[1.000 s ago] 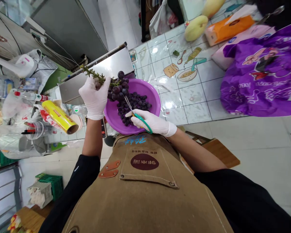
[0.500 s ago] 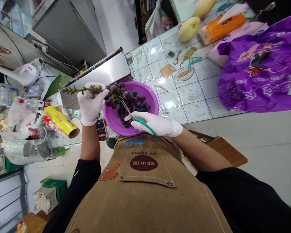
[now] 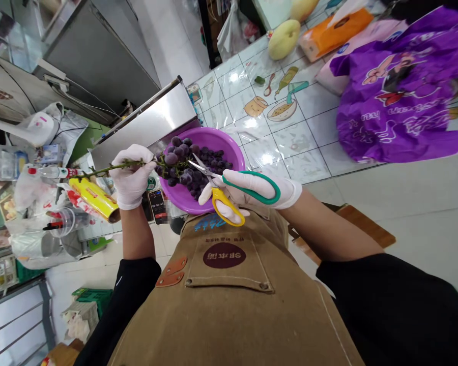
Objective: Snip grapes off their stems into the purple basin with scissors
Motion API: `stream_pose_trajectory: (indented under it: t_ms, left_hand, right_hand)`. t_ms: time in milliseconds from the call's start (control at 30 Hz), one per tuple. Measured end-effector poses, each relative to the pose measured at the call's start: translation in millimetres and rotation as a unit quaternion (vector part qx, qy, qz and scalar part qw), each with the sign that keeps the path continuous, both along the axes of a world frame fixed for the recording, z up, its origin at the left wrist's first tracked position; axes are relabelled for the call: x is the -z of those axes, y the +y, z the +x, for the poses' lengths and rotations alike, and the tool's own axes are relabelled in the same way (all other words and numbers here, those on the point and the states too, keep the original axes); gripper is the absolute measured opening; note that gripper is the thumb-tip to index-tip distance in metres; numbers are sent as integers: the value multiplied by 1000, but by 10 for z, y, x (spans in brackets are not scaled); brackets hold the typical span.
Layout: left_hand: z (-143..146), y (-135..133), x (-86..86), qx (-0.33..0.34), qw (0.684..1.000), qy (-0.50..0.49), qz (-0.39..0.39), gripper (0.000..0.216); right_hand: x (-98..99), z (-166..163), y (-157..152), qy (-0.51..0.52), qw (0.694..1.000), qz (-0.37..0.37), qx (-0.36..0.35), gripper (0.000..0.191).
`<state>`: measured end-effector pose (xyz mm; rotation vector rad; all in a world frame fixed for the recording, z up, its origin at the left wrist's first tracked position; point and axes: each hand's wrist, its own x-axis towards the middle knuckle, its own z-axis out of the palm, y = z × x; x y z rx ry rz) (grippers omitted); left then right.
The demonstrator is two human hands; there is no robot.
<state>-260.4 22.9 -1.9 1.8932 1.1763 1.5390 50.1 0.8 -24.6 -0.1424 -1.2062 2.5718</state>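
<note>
My left hand (image 3: 132,175), in a white glove, grips the green stem of a bunch of dark purple grapes (image 3: 174,162) and holds it sideways over a purple bowl (image 3: 234,148). The bare stem end sticks out to the left. Several loose grapes lie in the bowl. My right hand (image 3: 252,190), also gloved, holds scissors (image 3: 229,190) with one green and one yellow handle. Their blades are apart and point at the bunch.
A steel box (image 3: 148,122) stands behind the bowl. A phone with a running timer (image 3: 158,205), a yellow roll (image 3: 93,197) and plastic bags lie at the left. On the tiled tabletop (image 3: 286,142) sit a purple bag (image 3: 397,96), an orange pack (image 3: 334,30) and a pale melon (image 3: 284,38).
The bunch has tipped from upright to lying sideways and lower over the bowl. My right hand has turned and lifted, so the scissor handles now show and the blades are spread.
</note>
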Motion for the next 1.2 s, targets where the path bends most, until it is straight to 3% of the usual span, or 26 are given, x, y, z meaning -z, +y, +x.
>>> stream_pose_trajectory:
  t_ms: [100, 200, 333, 500, 700, 933, 1200]
  left_hand:
    - [-26, 32, -41, 21, 999, -35, 15, 54]
    - [-45, -2, -144, 46, 998, -35, 9, 55]
    - [-50, -109, -302, 84, 995, 36, -50, 37]
    - [-27, -177, -377, 83, 992, 56, -83, 28]
    - [-6, -151, -356, 82, 995, 38, -51, 32]
    - [13, -73, -322, 63, 998, -4, -25, 45]
    - [22, -63, -325, 67, 997, 2, -27, 46]
  right_hand:
    - [-2, -58, 6, 25, 999, -18, -29, 84]
    - [33, -105, 5, 13, 1000, 1, -4, 80]
    - [125, -92, 31, -45, 992, 106, 46, 71]
    - [100, -22, 44, -173, 957, 229, 31, 67]
    - [22, -18, 38, -168, 953, 253, 1, 57]
    - [46, -120, 115, -129, 959, 254, -15, 71]
    - [6, -139, 98, -149, 956, 251, -12, 66]
